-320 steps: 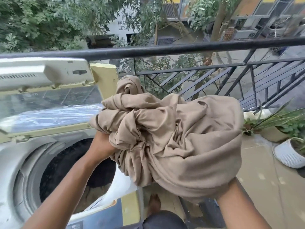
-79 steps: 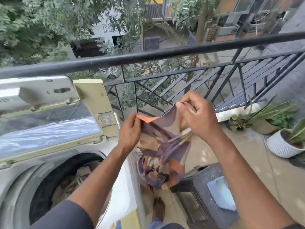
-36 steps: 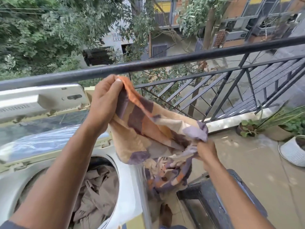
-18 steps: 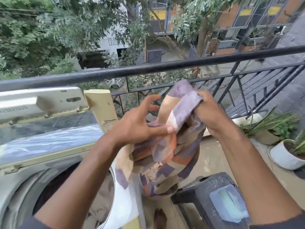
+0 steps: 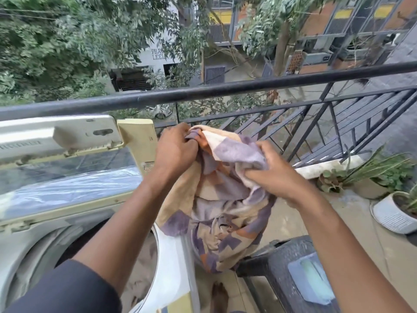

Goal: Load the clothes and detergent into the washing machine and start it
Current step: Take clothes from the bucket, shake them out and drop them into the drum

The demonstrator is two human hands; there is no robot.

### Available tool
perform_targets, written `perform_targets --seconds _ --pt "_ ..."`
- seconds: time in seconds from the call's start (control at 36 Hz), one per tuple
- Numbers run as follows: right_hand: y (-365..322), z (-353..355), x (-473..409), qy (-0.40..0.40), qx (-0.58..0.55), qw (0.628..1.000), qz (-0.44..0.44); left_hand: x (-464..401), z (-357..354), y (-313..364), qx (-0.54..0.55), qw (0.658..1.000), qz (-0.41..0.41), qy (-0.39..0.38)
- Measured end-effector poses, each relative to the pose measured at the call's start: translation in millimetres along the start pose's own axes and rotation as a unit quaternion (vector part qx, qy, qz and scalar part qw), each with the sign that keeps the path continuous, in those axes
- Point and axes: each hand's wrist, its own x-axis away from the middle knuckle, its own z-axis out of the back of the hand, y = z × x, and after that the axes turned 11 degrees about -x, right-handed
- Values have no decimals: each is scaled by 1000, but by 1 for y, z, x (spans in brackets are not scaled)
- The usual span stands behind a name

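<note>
Left hand (image 5: 174,150) clenched on the top corner of a beige, purple and orange patterned cloth (image 5: 222,208), right hand (image 5: 274,175) gripping its upper edge, cloth hanging between and below both, beside the open white top-loading washing machine (image 5: 27,238)

A: Drum interior of the washing machine (image 5: 27,251): mostly hidden behind the left forearm; load inside is blurred.

B: Noted. Left hand (image 5: 174,152): fingertips buried in the patterned cloth (image 5: 225,208). Right hand (image 5: 274,177): fingers likewise wrapped under the fabric.

A: Below the grip, the dark stool (image 5: 279,274) is cut by the bottom edge; the pale object on it is blurred, unidentifiable.

B: Lettering on the raised lid (image 5: 56,136): unreadable.
</note>
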Motion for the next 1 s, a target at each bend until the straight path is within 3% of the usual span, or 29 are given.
perform_targets --seconds 0.08,0.19,0.42,0.44,0.5,0.56,0.64,0.67,0.72,0.86,0.94,1.0 --pt "9 -24 6 -60 -83 995 11 2 -13 14 206 970 114 -54" --pt "11 -49 12 -43 -116 990 62 5 -28 24 398 901 100 -143" --pt "4 -54 10 -14 -104 983 152 25 -32 5 451 828 -10 -334" --pt "4 -52 9 -11 -121 983 138 27 -35 1 446 829 -17 -338" --pt "8 -47 6 -7 -177 980 95 34 -39 -6 364 885 -54 -284" --pt "12 -42 2 -7 -237 970 61 45 -43 -11 284 939 -77 -178" --pt "19 -37 -5 23 -265 962 56 62 -52 -23 211 970 -113 -34" --pt "18 -37 -7 37 -261 963 54 66 -56 -26 186 974 -128 -33" --pt "19 -35 -13 65 -232 969 57 71 -67 -28 151 975 -129 -101" --pt "18 -22 -21 136 18 985 108 72 -93 -46 97 973 -93 -186" --pt "10 -5 -9 171 273 946 33 69 -78 -45 133 972 -96 -171" --pt "21 8 -11 145 377 912 -64 65 -65 -42 155 968 -109 -162"
